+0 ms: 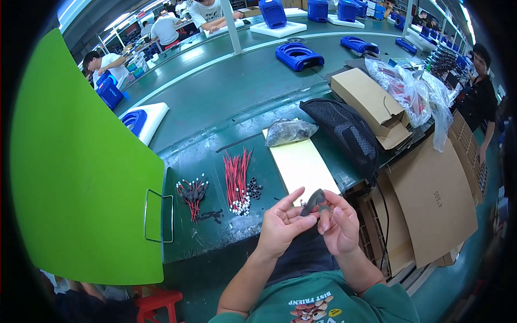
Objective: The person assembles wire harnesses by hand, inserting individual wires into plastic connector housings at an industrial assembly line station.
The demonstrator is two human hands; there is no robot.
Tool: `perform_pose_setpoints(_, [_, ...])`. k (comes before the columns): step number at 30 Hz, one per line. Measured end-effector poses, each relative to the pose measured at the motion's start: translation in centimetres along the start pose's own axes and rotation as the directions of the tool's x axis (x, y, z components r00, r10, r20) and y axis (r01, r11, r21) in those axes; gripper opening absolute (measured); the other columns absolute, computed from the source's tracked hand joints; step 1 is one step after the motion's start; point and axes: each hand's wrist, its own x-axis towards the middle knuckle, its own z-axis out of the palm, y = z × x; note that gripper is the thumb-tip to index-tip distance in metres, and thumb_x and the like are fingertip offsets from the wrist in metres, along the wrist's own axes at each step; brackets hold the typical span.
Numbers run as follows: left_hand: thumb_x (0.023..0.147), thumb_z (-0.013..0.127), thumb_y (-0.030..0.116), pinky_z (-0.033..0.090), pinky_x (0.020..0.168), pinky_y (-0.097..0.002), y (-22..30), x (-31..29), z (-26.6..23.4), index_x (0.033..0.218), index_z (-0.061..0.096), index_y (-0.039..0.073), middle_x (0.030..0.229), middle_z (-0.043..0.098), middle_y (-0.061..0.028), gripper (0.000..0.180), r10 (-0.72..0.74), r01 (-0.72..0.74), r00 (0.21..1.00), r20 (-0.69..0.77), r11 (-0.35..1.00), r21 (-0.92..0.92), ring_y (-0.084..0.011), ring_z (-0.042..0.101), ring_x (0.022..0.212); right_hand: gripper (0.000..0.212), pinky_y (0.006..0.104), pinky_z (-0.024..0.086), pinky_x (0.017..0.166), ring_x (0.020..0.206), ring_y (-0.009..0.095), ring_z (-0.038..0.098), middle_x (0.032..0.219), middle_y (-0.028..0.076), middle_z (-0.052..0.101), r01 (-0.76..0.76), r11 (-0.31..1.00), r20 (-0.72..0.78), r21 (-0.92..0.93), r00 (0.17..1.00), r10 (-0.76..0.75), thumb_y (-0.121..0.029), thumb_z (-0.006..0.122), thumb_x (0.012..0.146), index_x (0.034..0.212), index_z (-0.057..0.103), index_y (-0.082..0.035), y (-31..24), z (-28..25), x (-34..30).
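Observation:
In front of my chest, both hands hold a small dark grey, thin curved piece (312, 202) whose kind I cannot make out. My left hand (280, 226) pinches its lower left end between thumb and fingers, and a small pale bit shows by the fingertips. My right hand (340, 223) closes its thumb and fingers round the upper right end. On the bench to the left lie a bundle of red wires with white connectors (237, 180), several small black rings (254, 188) and a smaller pile of red wires with black parts (192, 195).
A pale yellow board (301, 164) carries a clear bag of dark parts (291, 132). Beside it sit a black mesh pouch (350, 134) and an open cardboard box (369, 105). A green panel (91, 177) borders the left; blue housings (299, 56) stand on the line beyond.

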Motion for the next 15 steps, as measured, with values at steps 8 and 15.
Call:
perform_pose_setpoints(8, [0.086,0.054,0.009,0.052,0.055,-0.0204,-0.6,0.0,-1.2,0.106,0.054,-0.005,0.084,0.064,-0.0147,0.024,0.007,-0.007,1.0,-0.02,1.0,-0.028,-0.0138,0.063,0.062,0.037,0.0198,0.044,0.053,0.061,0.01,0.051,0.102,0.012,0.057,-0.006,1.0,0.006,-0.018,1.0,0.006,-0.008,0.047,0.086,0.119,0.044,0.008,-0.5,0.3,-0.1])
perform_pose_setpoints(15, [0.088,0.051,0.009,0.048,0.045,-0.0196,-0.9,0.2,-1.4,0.101,0.057,-0.002,0.075,0.063,-0.0121,0.018,0.051,-0.057,0.998,-0.041,0.984,-0.166,-0.01,0.057,0.05,0.033,0.019,0.043,0.052,0.06,0.009,0.051,0.096,0.012,0.058,-0.011,0.999,-0.001,-0.035,1.0,0.011,-0.008,0.048,0.085,0.114,0.048,0.007,-0.8,0.4,-0.1])
